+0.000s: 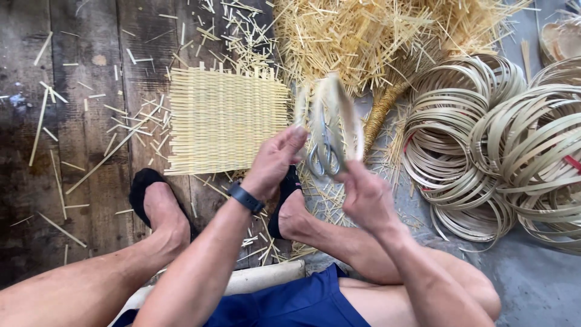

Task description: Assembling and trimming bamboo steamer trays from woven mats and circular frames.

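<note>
Between the two raised hands, above the knees: one bent bamboo hoop (339, 109), pale, blurred, held upright over the floor. Left hand (275, 158): fingers closed against the hoop's near-left edge; dark band on the wrist (246, 198). Right hand (363, 197): curled shut around the handles of metal scissors (325, 151), blades pointing up inside the hoop; whether the blades touch the strip cannot be told.

Beneath the hands, left of centre: one flat woven bamboo mat (227, 121), squarish, loose stick ends projecting along its top and left edges, lying on dark wooden planks (78, 121).

Upper centre: large heap of thin straw-coloured bamboo splints (375, 33), spilling toward the mat's upper right corner.

Right side: stacked coils of bamboo rings (484, 139), many, overlapping, resting on grey ground, well apart from the mat. A wrapped, curved bundle (381, 109) lies between the heap and the rings.

Lower frame: two bare legs, feet in dark slippers (145, 188), the left one just below the mat's lower left corner; blue shorts (290, 303). Short offcuts are scattered across the planks.
</note>
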